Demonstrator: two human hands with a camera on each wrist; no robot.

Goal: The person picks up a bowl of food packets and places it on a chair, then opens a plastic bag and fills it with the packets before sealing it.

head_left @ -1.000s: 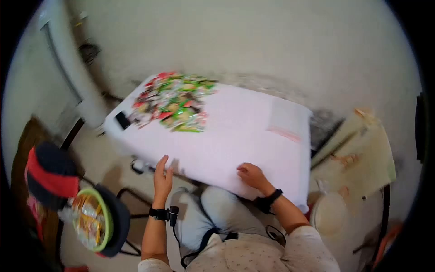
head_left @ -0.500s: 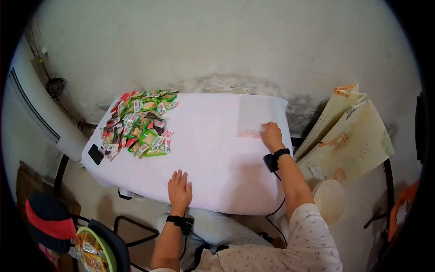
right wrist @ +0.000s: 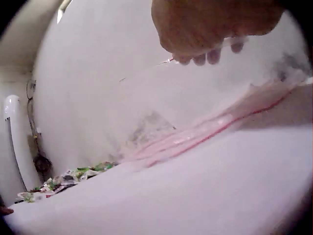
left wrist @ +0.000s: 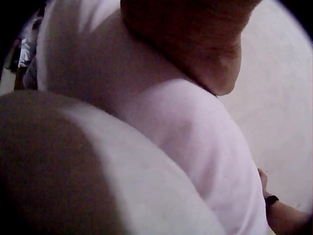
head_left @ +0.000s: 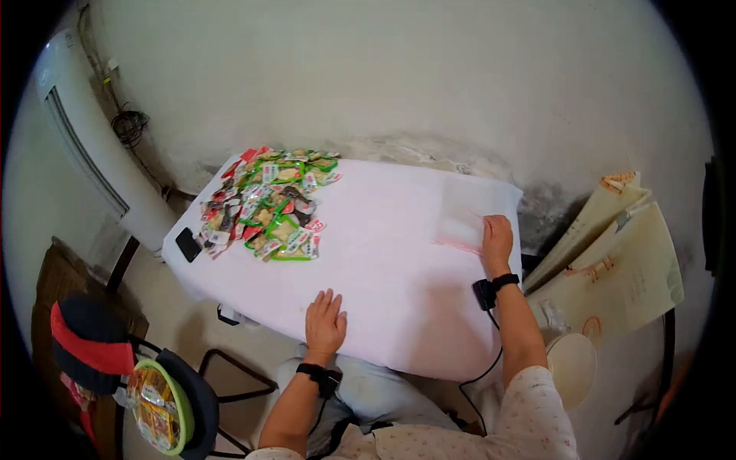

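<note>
My right hand (head_left: 498, 236) pinches a clear plastic zip bag (head_left: 461, 205) at the right part of the table. In the right wrist view the curled fingertips (right wrist: 213, 56) hold a lifted layer of the film. The red zip strip (right wrist: 215, 134) runs along the bag's near edge, close over the cloth. My left hand (head_left: 326, 322) rests on the white-covered table (head_left: 376, 284) near its front edge, fingers straight and holding nothing. In the left wrist view only the heel of that hand (left wrist: 205, 58) shows above the cloth; its fingers are hidden.
Several small snack packets (head_left: 268, 203), green, red and clear, lie heaped at the table's back left. A black phone (head_left: 188, 244) sits beside them. At left, a chair bears a green basin (head_left: 188, 422) of packets. A pale bucket (head_left: 573, 368) stands right of the table.
My right hand has reached from the front of the table to the bag and now lifts its film. The left hand has come down onto the cloth. The head view has shifted.
</note>
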